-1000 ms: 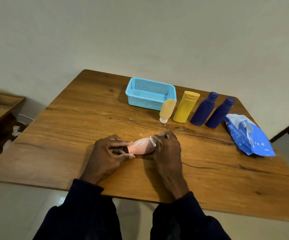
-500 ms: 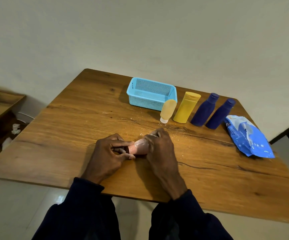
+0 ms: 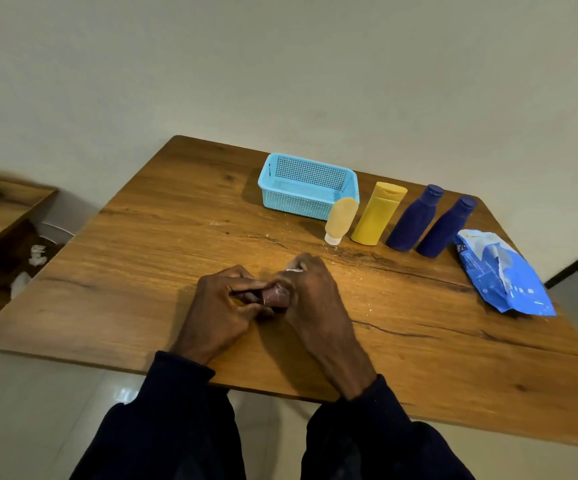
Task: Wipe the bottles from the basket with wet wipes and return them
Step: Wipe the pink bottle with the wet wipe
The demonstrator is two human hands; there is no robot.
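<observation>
Pink bottle (image 3: 275, 295) lies crosswise low over the table (image 3: 176, 237), long axis left to right: left hand (image 3: 218, 306) pinches its left end, right hand (image 3: 310, 292) curls round the rest through a wet wipe (image 3: 294, 270).

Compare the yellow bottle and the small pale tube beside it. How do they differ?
The yellow bottle is taller; the pale tube is shorter. The yellow bottle is bright yellow with its cap on top; the pale tube is pale orange and stands on its white cap. Both stand on the table, outside the basket.
</observation>
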